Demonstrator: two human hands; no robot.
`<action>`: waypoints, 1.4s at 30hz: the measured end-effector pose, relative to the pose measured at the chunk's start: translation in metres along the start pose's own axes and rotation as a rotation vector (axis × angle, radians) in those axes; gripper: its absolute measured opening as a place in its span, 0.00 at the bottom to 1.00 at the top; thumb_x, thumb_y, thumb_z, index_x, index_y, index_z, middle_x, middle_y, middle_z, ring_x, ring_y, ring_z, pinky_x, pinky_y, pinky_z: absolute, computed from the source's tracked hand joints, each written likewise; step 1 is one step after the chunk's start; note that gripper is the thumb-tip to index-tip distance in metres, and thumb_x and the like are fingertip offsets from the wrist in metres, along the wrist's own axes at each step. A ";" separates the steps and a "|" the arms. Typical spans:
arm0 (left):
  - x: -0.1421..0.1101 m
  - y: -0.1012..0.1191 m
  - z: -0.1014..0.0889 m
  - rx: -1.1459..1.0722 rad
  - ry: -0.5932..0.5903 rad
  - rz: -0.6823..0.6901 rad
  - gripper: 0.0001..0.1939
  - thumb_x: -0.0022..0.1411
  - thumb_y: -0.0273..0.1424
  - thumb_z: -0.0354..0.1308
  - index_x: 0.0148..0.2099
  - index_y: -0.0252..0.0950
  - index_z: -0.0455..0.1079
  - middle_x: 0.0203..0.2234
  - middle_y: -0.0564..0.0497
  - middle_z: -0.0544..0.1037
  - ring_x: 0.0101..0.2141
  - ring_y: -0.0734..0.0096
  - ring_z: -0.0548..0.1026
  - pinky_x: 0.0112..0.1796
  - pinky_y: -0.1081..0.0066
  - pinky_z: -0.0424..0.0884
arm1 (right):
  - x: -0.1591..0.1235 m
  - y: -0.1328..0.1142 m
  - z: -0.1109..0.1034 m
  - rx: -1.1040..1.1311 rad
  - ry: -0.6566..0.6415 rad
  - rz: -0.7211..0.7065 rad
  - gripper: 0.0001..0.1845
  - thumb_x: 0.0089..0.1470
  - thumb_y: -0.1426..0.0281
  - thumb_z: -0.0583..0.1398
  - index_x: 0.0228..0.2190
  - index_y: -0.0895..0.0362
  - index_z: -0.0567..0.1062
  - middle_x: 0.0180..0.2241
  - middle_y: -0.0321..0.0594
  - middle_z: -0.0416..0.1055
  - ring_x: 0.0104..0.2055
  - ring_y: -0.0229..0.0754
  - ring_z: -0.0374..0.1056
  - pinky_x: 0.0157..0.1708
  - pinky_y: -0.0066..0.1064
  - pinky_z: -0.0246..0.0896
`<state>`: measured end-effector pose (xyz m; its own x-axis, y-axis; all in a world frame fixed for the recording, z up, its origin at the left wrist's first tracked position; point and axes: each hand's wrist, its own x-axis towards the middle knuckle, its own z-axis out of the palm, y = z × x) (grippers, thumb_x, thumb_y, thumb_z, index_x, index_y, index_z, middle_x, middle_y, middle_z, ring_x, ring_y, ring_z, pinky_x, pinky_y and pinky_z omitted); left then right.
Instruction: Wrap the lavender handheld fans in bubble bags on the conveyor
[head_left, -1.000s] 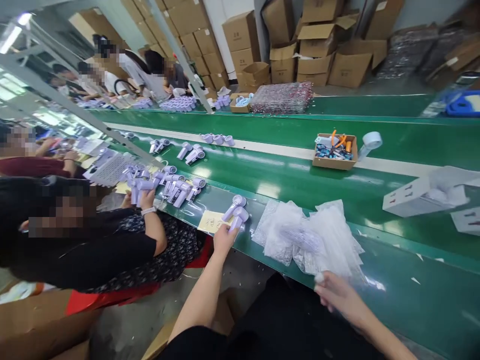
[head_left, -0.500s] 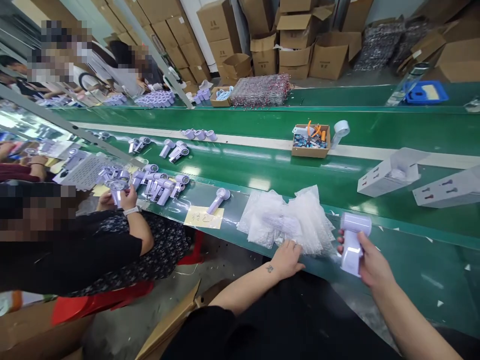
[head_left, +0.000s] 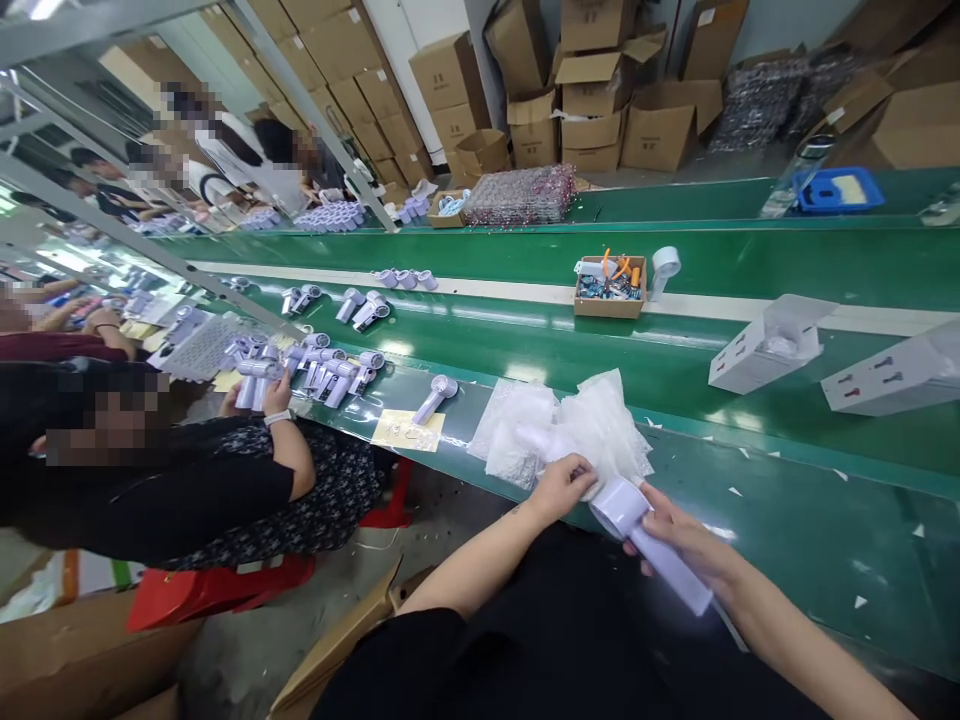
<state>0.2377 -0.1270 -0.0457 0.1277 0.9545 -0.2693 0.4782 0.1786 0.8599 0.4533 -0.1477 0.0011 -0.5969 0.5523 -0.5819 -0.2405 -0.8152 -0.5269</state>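
My right hand [head_left: 682,535] is wrapped round a lavender handheld fan [head_left: 679,575], tilted with its round head toward the pile of bubble-wrap bags [head_left: 607,430] at the bench edge. My left hand [head_left: 564,487] pinches the near edge of one bag, right beside the fan's head. Whether the head is inside the bag mouth, I cannot tell. Another lavender shape [head_left: 544,440] shows among the bags. To the left, a single handheld fan [head_left: 435,398] lies by a yellow paper note [head_left: 401,430] with handwriting.
A co-worker's hands [head_left: 276,392] hold fans at my left, near a cluster of fans [head_left: 337,375]. White printed boxes [head_left: 765,345] stand on the green belt [head_left: 510,335] at right. Beyond are a carton of tools [head_left: 611,290] and a tape roll [head_left: 666,265]. Paper scraps dot the bench.
My right hand has brought the fan leftward to the bags and turned its head toward my left hand. My left hand now pinches a bag edge. The view has shifted slightly.
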 end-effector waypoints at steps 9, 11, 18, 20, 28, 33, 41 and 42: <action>0.014 0.023 -0.005 -0.197 -0.298 -0.016 0.05 0.44 0.21 0.56 0.28 0.31 0.69 0.19 0.59 0.67 0.24 0.78 0.64 0.27 0.77 0.59 | 0.008 -0.011 0.000 -0.039 -0.132 -0.011 0.23 0.48 0.65 0.64 0.45 0.56 0.68 0.32 0.41 0.70 0.31 0.42 0.71 0.22 0.30 0.69; 0.021 0.026 -0.005 -0.193 -0.325 -0.015 0.06 0.43 0.21 0.56 0.28 0.31 0.70 0.19 0.59 0.67 0.24 0.78 0.63 0.27 0.77 0.59 | 0.002 -0.009 0.002 -0.033 -0.082 -0.022 0.23 0.49 0.65 0.64 0.46 0.55 0.67 0.33 0.40 0.71 0.30 0.42 0.71 0.21 0.29 0.68; 0.032 0.031 -0.015 -0.399 -0.366 -0.100 0.05 0.42 0.24 0.61 0.27 0.30 0.71 0.18 0.57 0.70 0.22 0.78 0.64 0.27 0.76 0.61 | -0.002 -0.018 0.016 -0.070 -0.015 -0.103 0.23 0.48 0.64 0.64 0.46 0.57 0.68 0.31 0.42 0.72 0.30 0.44 0.72 0.21 0.30 0.68; 0.033 0.038 -0.021 -0.517 -0.217 -0.193 0.07 0.44 0.29 0.62 0.28 0.30 0.71 0.17 0.56 0.68 0.20 0.79 0.63 0.24 0.76 0.59 | -0.002 -0.017 0.016 -0.058 0.084 -0.140 0.23 0.49 0.64 0.64 0.46 0.56 0.68 0.31 0.42 0.73 0.31 0.45 0.72 0.22 0.31 0.69; 0.012 0.090 -0.040 -0.122 -0.222 0.536 0.10 0.59 0.34 0.55 0.32 0.33 0.73 0.24 0.50 0.71 0.28 0.72 0.68 0.33 0.72 0.65 | -0.021 -0.003 0.038 0.008 0.379 -0.284 0.16 0.50 0.63 0.63 0.39 0.54 0.68 0.28 0.38 0.72 0.30 0.43 0.72 0.23 0.31 0.69; 0.019 0.102 -0.034 0.180 -0.362 0.841 0.13 0.62 0.31 0.47 0.39 0.34 0.73 0.25 0.45 0.71 0.30 0.66 0.69 0.36 0.66 0.66 | -0.036 0.000 0.048 0.125 0.487 -0.385 0.20 0.46 0.63 0.66 0.41 0.51 0.67 0.31 0.35 0.72 0.30 0.45 0.72 0.20 0.33 0.69; 0.021 0.120 0.026 0.271 -0.543 0.908 0.15 0.64 0.32 0.45 0.45 0.34 0.71 0.31 0.44 0.73 0.33 0.66 0.71 0.36 0.69 0.67 | -0.064 0.007 0.021 0.325 0.914 -0.625 0.23 0.41 0.64 0.67 0.40 0.49 0.67 0.30 0.33 0.74 0.27 0.43 0.72 0.22 0.31 0.69; 0.020 0.125 0.037 0.206 -0.576 0.877 0.14 0.64 0.33 0.46 0.44 0.34 0.72 0.31 0.45 0.74 0.34 0.67 0.72 0.37 0.70 0.67 | -0.064 0.009 0.017 0.319 0.975 -0.656 0.21 0.41 0.64 0.67 0.37 0.49 0.67 0.29 0.31 0.74 0.28 0.42 0.72 0.22 0.30 0.68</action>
<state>0.3324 -0.0944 0.0400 0.8640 0.4635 0.1967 0.1507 -0.6108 0.7773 0.4762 -0.1935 0.0440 0.5013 0.6629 -0.5561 -0.5399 -0.2626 -0.7997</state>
